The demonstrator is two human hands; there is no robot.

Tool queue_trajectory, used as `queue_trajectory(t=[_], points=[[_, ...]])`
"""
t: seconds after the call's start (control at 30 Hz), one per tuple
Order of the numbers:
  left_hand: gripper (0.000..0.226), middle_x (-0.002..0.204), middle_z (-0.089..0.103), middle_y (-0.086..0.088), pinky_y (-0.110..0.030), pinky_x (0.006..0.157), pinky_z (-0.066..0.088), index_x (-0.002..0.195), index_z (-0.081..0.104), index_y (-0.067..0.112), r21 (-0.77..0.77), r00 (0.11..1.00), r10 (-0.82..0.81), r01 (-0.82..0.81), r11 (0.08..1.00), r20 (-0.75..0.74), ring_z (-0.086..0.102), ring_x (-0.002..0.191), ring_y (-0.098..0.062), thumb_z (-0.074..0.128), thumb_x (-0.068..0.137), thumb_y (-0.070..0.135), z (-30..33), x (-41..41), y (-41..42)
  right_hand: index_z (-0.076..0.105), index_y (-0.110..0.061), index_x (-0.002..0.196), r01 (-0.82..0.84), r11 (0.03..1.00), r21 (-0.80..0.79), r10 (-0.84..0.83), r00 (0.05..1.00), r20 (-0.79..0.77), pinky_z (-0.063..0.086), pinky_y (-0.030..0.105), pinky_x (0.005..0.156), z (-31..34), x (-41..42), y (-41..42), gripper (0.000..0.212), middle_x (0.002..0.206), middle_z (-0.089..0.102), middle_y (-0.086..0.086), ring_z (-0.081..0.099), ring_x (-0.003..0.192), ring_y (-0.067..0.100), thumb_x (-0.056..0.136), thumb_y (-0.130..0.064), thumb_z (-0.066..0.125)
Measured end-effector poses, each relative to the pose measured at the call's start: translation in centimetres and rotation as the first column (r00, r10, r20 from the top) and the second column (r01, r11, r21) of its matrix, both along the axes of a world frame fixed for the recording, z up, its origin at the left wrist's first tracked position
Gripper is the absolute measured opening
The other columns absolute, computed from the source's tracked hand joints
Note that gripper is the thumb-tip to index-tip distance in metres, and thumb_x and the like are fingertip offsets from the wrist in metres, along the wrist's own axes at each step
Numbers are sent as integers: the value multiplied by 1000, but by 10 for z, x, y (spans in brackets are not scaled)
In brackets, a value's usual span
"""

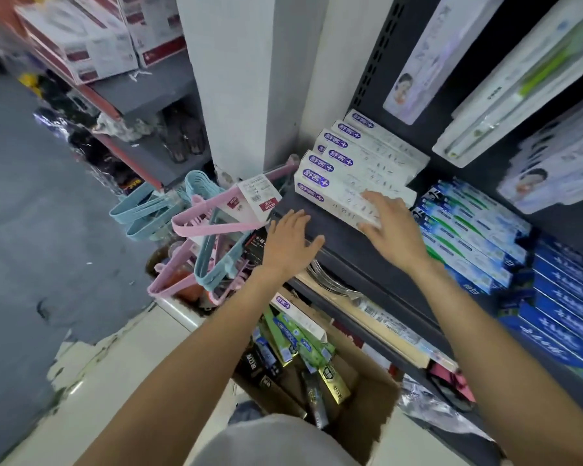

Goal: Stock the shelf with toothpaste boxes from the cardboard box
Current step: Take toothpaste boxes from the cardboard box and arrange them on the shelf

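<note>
Closest to us, below our forearms, sits the open cardboard box (367,395) on the floor, with mixed toothpaste boxes (293,341) in green, black, gold and white standing and leaning inside it. Our left hand (288,245) hovers over the front edge of the dark shelf (344,245), fingers spread and loose, holding nothing. Our right hand (392,227) lies flat on the front white toothpaste box (337,201), fingers extended over its right end and pressing on it rather than wrapped around it. That box is the nearest of a stack of white boxes with purple logos (360,153) filling the left end of the shelf, against the pale pillar (249,79). Just to the right of our right hand lie rows of blue-and-green toothpaste boxes (468,237), and beyond those a stack of dark blue boxes (566,311). Toothbrush packs (519,82) hang above. Left of the shelf, pink and blue plastic hangers (202,230) pile in a bin, one bundle carrying a price tag (258,196).
</note>
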State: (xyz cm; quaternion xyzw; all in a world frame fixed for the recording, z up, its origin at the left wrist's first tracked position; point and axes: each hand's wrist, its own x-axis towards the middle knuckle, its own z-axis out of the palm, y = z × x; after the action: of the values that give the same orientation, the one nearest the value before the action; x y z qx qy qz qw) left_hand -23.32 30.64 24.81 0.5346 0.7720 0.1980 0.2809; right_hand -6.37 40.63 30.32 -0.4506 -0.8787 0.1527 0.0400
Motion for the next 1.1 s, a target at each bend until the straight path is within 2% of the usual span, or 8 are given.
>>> queue_trajectory(t=[0.17, 0.3, 0.4, 0.53, 0.73, 0.87, 0.93, 1.1], points=[[63, 159, 10, 4, -44, 119, 1, 150, 20, 16, -102, 954, -181, 161, 982, -240, 6, 147, -13, 40, 97, 43, -15, -6, -1, 45, -11, 134, 51, 983, 174, -78, 985, 155, 37, 38, 97, -24, 2, 7, 52, 126, 46, 15, 41, 113, 30, 87, -25, 64], [57, 155, 28, -1, -42, 118, 12, 145, 34, 15, 60, 992, -118, 120, 991, -37, 22, 143, -17, 52, 93, 30, -17, -14, -9, 48, -10, 130, 83, 957, 276, -128, 980, 151, 37, 40, 93, -31, -7, 0, 49, 120, 52, 16, 46, 108, 33, 86, -21, 65], [47, 138, 51, -5, -35, 108, 31, 135, 48, 15, 230, 990, 63, -92, 969, 128, 46, 126, -21, 56, 89, 15, -16, -20, -36, 48, -10, 130, 85, 957, 277, -123, 984, 125, 38, 42, 94, -32, -11, -3, 48, 120, 51, 17, 46, 108, 35, 86, -20, 64], [39, 132, 54, -1, -23, 99, 35, 130, 52, 14, 147, 935, 208, -258, 955, 286, 49, 120, -14, 51, 91, 9, -21, -22, -89, 46, -9, 131, 72, 957, 281, -115, 984, 139, 35, 45, 98, -35, -18, -1, 46, 120, 49, 22, 44, 109, 39, 88, -20, 61], [35, 130, 54, 0, -4, 84, 25, 129, 53, 15, 73, 972, 150, -165, 984, 179, 48, 118, -11, 53, 94, 16, -53, -36, -119, 50, -10, 129, 178, 909, 377, -209, 977, 43, 31, 42, 98, -42, -26, -6, 41, 126, 47, 20, 42, 114, 38, 88, -6, 52], [28, 117, 65, 4, -21, 78, 40, 119, 60, 18, 15, 976, 199, -201, 979, 86, 59, 104, -14, 53, 92, 22, -67, -47, -132, 59, -8, 115, 111, 894, 435, -36, 984, -177, 39, 37, 87, -57, -38, -57, 31, 113, 57, 14, 51, 103, 30, 86, -8, 49], [28, 109, 68, 5, -25, 76, 44, 117, 60, 17, -64, 957, 275, -270, 961, 88, 62, 99, -15, 53, 90, 20, -77, -48, -148, 63, -9, 106, -24, 935, 353, 98, 976, -194, 45, 36, 80, -85, -38, -103, 25, 101, 63, 9, 56, 92, 27, 87, -11, 46], [32, 111, 67, 2, -25, 80, 42, 120, 60, 18, -290, 920, 380, -340, 894, 93, 61, 102, -19, 54, 89, 19, -135, -37, -187, 63, -14, 112, -124, 948, -294, 161, 981, 104, 51, 34, 79, -197, -4, -171, 24, 109, 66, 3, 61, 93, 21, 95, -18, 47]])
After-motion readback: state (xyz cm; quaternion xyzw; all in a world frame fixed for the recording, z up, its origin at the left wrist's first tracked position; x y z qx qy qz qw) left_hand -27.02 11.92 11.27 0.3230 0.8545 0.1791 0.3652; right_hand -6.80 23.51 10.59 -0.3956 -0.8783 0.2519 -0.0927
